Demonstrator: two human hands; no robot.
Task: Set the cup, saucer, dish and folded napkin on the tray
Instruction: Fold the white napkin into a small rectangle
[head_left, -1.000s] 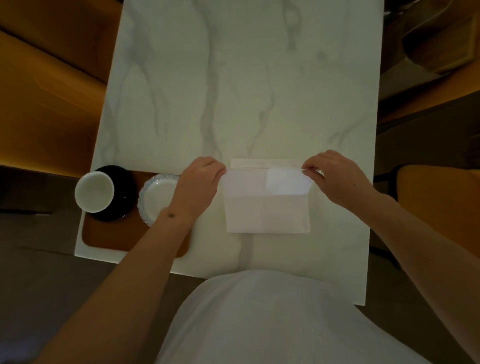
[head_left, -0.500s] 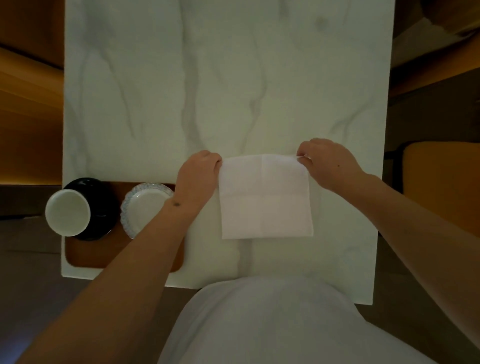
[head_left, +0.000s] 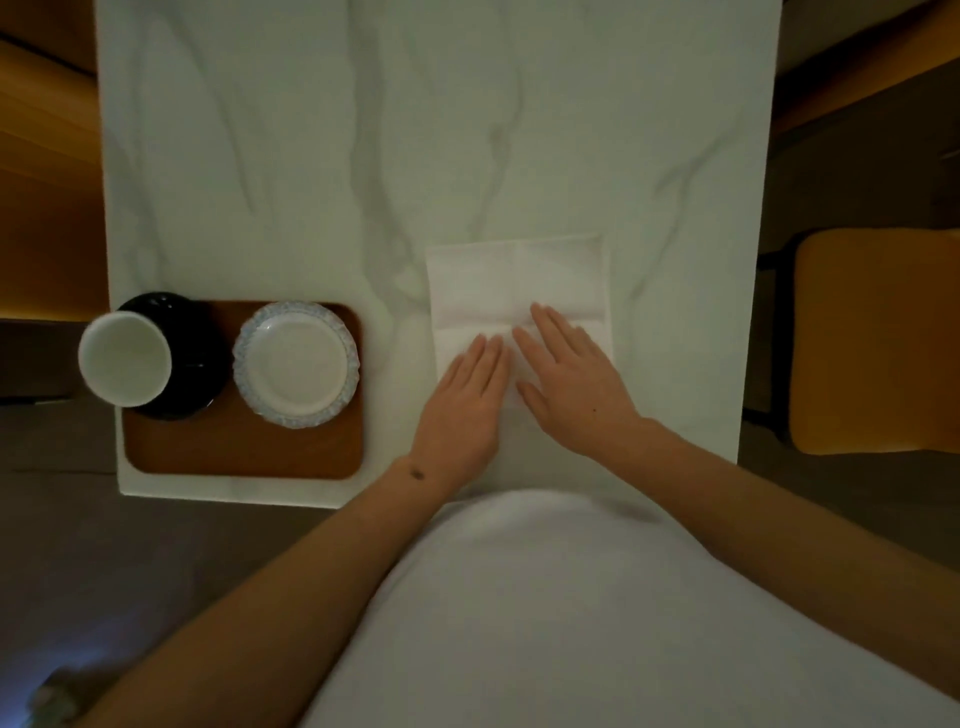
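Observation:
A white paper napkin (head_left: 519, 280) lies flat on the marble table, creased into quarters. My left hand (head_left: 465, 402) and my right hand (head_left: 569, 384) rest side by side, palms down and fingers straight, on its near half. To the left a brown wooden tray (head_left: 244, 447) sits at the table's near-left corner. On it stands a white cup (head_left: 125, 358) on a black saucer (head_left: 195, 343), and beside them a small white dish (head_left: 296, 364) with a blue patterned rim.
The white marble table (head_left: 363, 130) stretches away from me. A yellow-cushioned chair (head_left: 878, 338) stands to the right of the table. Wooden surfaces (head_left: 41, 171) flank the table on the left. The tray's near half is bare.
Both hands let go of the napkin's far corners and moved toward me, now pressing flat on its near half. The napkin lies fully on the table.

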